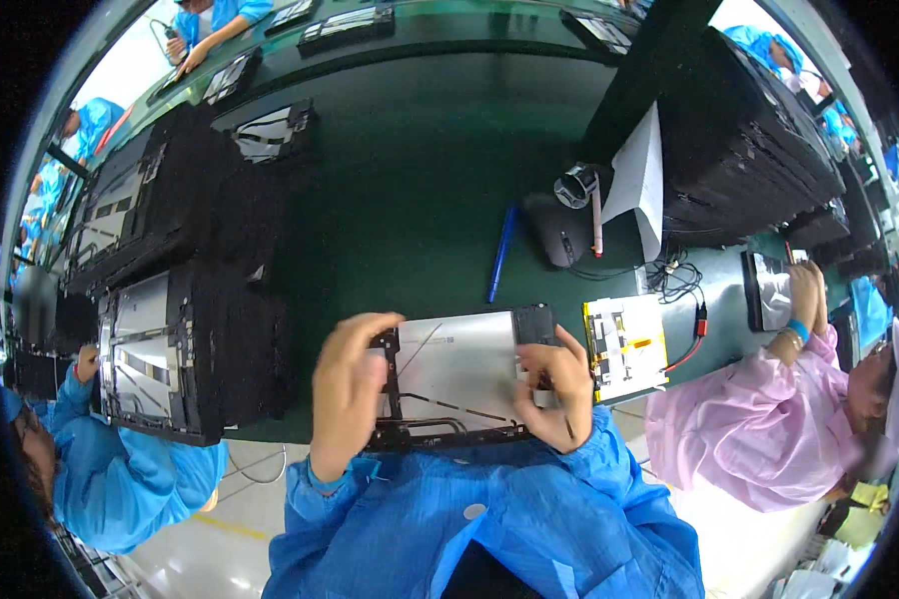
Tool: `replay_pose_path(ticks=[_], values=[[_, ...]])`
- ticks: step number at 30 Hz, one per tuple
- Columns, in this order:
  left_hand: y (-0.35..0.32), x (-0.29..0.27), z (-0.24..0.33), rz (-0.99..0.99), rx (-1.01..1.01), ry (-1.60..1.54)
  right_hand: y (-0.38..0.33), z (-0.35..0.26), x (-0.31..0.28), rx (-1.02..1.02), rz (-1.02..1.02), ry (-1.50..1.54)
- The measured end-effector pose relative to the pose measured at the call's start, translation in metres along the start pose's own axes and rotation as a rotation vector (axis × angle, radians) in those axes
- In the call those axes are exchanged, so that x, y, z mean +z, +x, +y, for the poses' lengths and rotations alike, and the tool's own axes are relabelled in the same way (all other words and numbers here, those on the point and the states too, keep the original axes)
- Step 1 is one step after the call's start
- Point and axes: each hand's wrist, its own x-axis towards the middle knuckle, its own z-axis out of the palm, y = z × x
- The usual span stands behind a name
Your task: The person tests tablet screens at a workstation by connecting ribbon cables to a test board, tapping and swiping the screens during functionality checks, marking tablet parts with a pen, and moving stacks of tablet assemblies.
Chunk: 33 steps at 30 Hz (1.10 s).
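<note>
While stacks of black frames (pixel 185 349) crowd the green bench's (pixel 420 200) left side, open green surface stretches beyond the work toward a blue pen (pixel 501 253). At the bench's near edge lies an opened tablet chassis (pixel 456 377), silver plate up, black frame around it. The left hand (pixel 348 391) curls over its left end, fingers (pixel 362 329) bent narrow, gripping the frame. The right hand (pixel 557 387) rests on the right end, fingers pinched close on a small pale piece; what it is I cannot tell. Just right sits a white battery pack (pixel 625 346) with yellow tape.
</note>
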Motion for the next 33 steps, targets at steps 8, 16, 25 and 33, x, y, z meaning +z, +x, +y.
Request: replay_pose_path(ticks=[8, 16, 25, 33], values=[[-0.047, 0.018, -0.073, 0.264, -0.344, 0.271, -0.027, 0.034, -0.016, 0.313, 0.115, 0.295], [-0.042, 0.013, -0.054, 0.321, -0.535, -0.219, -0.025, 0.027, -0.019, 0.214, -0.032, 0.174], [-0.019, -0.025, -0.052, 0.088, -0.577, -0.826, 0.006, 0.013, -0.063, -0.470, -0.611, 0.380], [-0.017, -0.019, -0.042, 0.174, -0.624, -0.809, 0.019, -0.020, -0.079, -0.431, -1.007, 0.258]])
